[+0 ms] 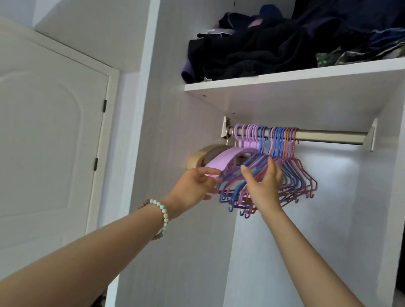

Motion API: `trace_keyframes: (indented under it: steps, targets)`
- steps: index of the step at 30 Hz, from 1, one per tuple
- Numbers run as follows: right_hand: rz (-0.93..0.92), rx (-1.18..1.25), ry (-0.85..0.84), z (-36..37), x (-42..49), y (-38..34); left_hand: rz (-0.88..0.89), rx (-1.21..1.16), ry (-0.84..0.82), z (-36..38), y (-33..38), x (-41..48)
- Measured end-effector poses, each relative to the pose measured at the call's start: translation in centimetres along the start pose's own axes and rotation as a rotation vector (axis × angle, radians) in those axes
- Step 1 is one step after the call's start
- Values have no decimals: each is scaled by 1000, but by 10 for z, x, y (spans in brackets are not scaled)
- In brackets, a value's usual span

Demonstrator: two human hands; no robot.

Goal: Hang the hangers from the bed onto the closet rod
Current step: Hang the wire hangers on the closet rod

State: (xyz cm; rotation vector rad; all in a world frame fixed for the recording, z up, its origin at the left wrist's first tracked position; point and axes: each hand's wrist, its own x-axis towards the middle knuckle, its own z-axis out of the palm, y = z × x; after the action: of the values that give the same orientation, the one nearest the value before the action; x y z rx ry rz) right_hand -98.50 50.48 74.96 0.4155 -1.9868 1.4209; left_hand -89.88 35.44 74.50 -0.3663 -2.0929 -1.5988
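Closet rod [330, 136]: metal, horizontal, fixed just under the white shelf [288, 87]; right part of the rod bare.
Thin hangers [280, 143]: blue, pink and purple, all hooked on the rod, bunched at its left end; bodies fan down and overlap.
Wide lilac hanger [223, 160]: hangs at the left of the bunch; 1 wooden hanger [198, 158] behind it, nearest the closet wall.
Left hand [194, 184]: raised, index finger and thumb pinching the lower end of the wide lilac hanger; bead bracelet [164, 213] on that wrist.
Right hand [265, 183]: raised, fingers straight and spread, pressed into the thin hangers below the rod; nothing gripped.
Dark clothes [254, 50] heaped on the shelf; white door [37, 151] at left, closed.
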Motion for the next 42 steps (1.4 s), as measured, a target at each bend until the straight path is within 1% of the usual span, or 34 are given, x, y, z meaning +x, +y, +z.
trace_keyframes:
  steps: [3,6,8,11,13,17,21,24,28,32,35,39,42]
  targets:
    - [-114,64,-2,30,-26,-42,26,43,78,-54,10,-28]
    - [-180,125,-79,74,-65,-89,34,144,182,-121,14,-65]
    - [-224,163,-190,108,-98,-118,28,231,263,-171,12,-96]
    - [-216,225,-418,163,-157,-157,-27,404,378,-250,3,-156]
    - [-197,255,-553,202,-202,-184,-102,522,444,-302,-6,-205]
    - [-189,273,-766,282,-306,-238,-309,739,536,-399,-27,-321]
    - [-197,280,-980,352,-419,-279,-522,875,644,-480,-48,-449]
    - [-209,279,-1143,397,-508,-304,-731,954,729,-527,-68,-549]
    - [-214,252,-1338,443,-623,-321,-978,972,818,-566,-96,-674]
    - [-223,232,-1499,476,-734,-321,-1181,945,881,-581,-127,-785]
    - [-208,201,-1594,492,-813,-310,-1302,899,916,-577,-155,-857]
    - [-168,142,-1728,503,-910,-281,-1481,788,918,-557,-201,-938]
    - [-140,89,-1824,506,-974,-251,-1550,695,921,-538,-238,-981]
